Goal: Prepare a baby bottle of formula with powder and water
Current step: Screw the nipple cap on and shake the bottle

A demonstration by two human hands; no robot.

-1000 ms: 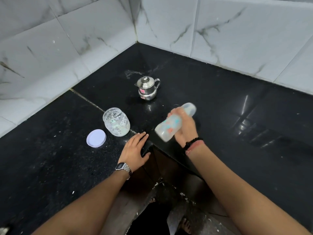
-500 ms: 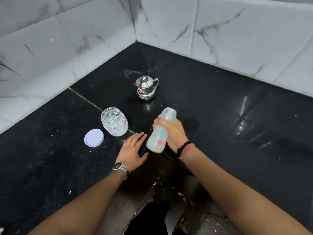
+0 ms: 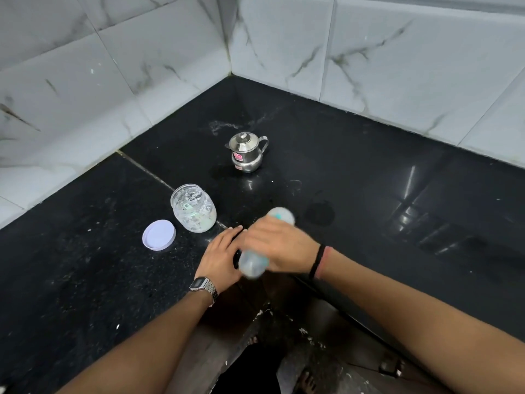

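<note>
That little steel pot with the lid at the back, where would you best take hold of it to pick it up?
By its loop handle, I'd say, coming from the right. The steel pot stands upright with the handle on its right and the small spout pointing left. Its rounded, shiny belly looks slippery, and the lid knob would probably lift only the lid.

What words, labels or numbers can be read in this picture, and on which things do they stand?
None can be read.
Steel pot: pink sticker, print too small to read.
Wristwatch: display too small to read.
Baby bottle in the right hand: coloured print, blurred by motion.
</note>
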